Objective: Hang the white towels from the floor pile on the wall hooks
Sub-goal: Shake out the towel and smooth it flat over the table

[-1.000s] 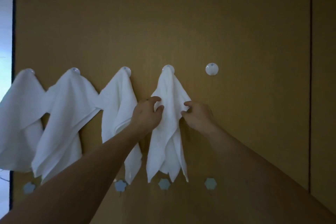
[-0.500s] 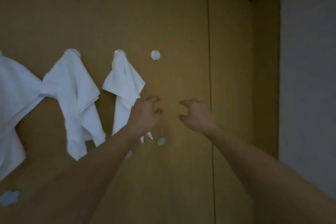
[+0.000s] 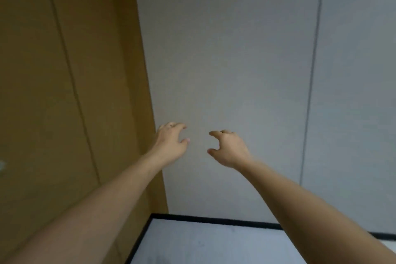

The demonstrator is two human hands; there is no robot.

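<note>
A tan panelled wall (image 3: 53,92) fills the left side, meeting a grey wall (image 3: 235,60) at the corner. No towel or hook shows in this view. The left hand (image 3: 170,146) is held out before the grey wall, its grip loosely curled and holding nothing. Just beside it, apart, the right hand (image 3: 230,149) is likewise half curled and bare. A pale floor (image 3: 214,246) with a black skirting strip (image 3: 214,219) lies below.

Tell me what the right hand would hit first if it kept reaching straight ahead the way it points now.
Most likely the grey wall. The right hand is empty, its fingers loosely curled, and nothing shows between it and that wall. How far off the wall lies cannot be judged from this single view.
</note>
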